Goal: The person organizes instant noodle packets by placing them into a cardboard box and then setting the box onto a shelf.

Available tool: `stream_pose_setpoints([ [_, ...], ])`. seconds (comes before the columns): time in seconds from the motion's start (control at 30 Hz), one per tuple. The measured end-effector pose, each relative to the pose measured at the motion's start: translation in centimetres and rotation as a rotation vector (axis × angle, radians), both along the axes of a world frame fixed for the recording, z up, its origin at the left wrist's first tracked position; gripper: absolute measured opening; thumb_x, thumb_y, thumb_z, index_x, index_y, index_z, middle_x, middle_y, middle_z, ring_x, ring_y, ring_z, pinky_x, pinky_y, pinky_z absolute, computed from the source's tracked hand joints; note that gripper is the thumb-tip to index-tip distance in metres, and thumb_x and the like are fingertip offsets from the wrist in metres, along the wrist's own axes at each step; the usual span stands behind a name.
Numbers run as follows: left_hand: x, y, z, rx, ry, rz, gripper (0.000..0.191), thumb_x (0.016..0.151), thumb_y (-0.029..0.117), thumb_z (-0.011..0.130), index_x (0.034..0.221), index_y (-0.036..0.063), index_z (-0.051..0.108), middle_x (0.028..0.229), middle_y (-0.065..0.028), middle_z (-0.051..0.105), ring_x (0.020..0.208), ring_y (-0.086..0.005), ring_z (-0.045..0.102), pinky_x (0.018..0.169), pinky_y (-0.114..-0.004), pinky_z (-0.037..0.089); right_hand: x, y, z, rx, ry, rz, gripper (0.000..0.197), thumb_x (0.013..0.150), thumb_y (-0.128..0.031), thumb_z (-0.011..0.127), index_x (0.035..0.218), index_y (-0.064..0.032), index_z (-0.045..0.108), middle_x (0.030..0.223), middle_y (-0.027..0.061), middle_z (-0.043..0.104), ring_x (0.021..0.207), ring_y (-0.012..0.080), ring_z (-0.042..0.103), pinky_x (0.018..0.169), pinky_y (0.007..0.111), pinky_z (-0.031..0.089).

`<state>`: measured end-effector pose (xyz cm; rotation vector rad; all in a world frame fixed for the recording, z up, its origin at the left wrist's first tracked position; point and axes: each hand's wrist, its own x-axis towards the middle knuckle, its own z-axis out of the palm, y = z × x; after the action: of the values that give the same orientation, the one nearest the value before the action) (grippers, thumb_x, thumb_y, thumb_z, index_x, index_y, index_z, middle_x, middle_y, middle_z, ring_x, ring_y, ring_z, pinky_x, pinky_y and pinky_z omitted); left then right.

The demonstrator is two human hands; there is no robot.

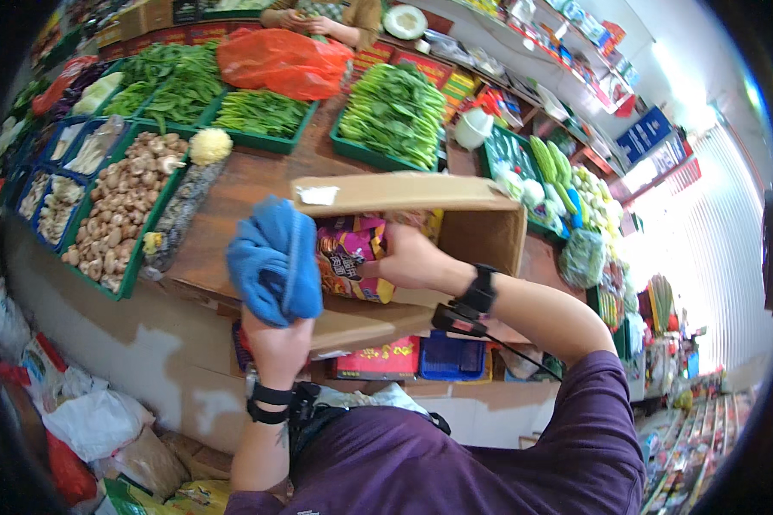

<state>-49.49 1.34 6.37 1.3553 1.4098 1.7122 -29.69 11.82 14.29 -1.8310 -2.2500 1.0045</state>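
An opened cardboard box [483, 241] stands on the wooden table in front of me. My right hand [415, 257] reaches into it and grips the side of a purple and yellow instant noodle packet [351, 257]. Behind that hand, part of another yellow packet [435, 225] shows inside the box. My left hand [277, 335] holds a bunched blue cloth [276, 261] at the box's left end; the cloth hides most of its fingers.
Left of the box stand a green crate of mushrooms [125, 206] and trays of leafy greens. Behind it are a tray of green stalks [393, 109] and a red plastic bag [283, 61], near another person's hands [309, 24]. A blue basket [452, 357] sits below the box's near side.
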Motion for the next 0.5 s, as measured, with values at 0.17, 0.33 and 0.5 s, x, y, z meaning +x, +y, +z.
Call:
stream_pose_setpoints([
  [0.17, -1.1, 0.2, -0.8, -0.110, 0.056, 0.054, 0.035, 0.081, 0.007, 0.070, 0.112, -0.0019, 0.055, 0.110, -0.0103, 0.061, 0.100, -0.0207, 0.057, 0.092, -0.036, 0.043, 8.7, -6.8, 8.9, 0.074, 0.449, -0.088, 0.040, 0.074, -0.006, 0.073, 0.109, -0.0014, 0.057, 0.097, 0.0064, 0.064, 0.089, 0.0108, 0.059, 0.079, 0.028, 0.050],
  [0.33, -2.1, 1.8, -1.4, -0.117, -0.046, 0.110, 0.040, 0.079, 0.003, 0.072, 0.114, -0.0013, 0.054, 0.108, -0.0069, 0.061, 0.098, -0.0175, 0.057, 0.094, -0.034, 0.043, 19.9, -10.5, 11.6, 0.404, 0.637, -0.499, 0.037, 0.081, -0.004, 0.071, 0.114, -0.0003, 0.057, 0.102, 0.0016, 0.065, 0.090, 0.0066, 0.060, 0.080, 0.024, 0.050],
  [0.5, -3.7, 3.1, -0.8, -0.189, 0.032, 0.192, 0.032, 0.081, 0.004, 0.070, 0.109, -0.0004, 0.056, 0.101, -0.0027, 0.059, 0.089, -0.0147, 0.053, 0.088, -0.031, 0.042, 36.4, -8.6, 3.1, 0.580, 0.524, -0.870, 0.027, 0.083, -0.014, 0.071, 0.106, 0.0001, 0.064, 0.091, 0.0020, 0.068, 0.078, 0.0082, 0.061, 0.071, 0.025, 0.049],
])
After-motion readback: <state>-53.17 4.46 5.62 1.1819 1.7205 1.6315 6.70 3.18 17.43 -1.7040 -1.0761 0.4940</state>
